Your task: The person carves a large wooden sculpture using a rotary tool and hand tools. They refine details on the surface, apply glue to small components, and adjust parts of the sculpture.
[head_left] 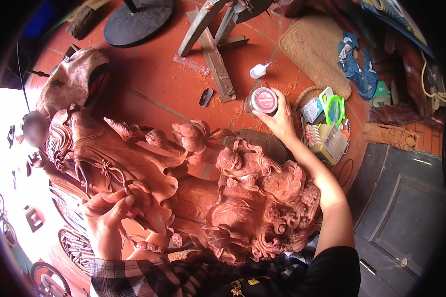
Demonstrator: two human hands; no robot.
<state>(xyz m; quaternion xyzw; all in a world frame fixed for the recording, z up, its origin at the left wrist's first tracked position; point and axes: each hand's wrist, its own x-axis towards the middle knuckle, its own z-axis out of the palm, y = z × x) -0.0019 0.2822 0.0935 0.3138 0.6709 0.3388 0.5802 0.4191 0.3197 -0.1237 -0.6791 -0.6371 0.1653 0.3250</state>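
Observation:
A large reddish-brown wood carving (pixel 193 195) of draped robes, flower buds and clustered figures lies across in front of me. My right hand (pixel 278 119) reaches past its far side, fingers wrapped round a small round jar (pixel 263 100) with a red and white lid. Over the carved robe at the left, my left hand (pixel 106 213) is closed in a pinch against the folds. Whatever sits between its thumb and fingertips is too small to make out. A white squeeze bottle (pixel 258 71) with a thin nozzle lies on the floor beyond the jar.
At the right, a basket (pixel 302 99) holds boxes and a green-rimmed round item (pixel 335 110). Farther off are a wooden stand (pixel 215 64), a black round base (pixel 139 22), a tan mat (pixel 312 54) and a blue cloth (pixel 357 67). A dark panelled door (pixel 411 213) lies at the right.

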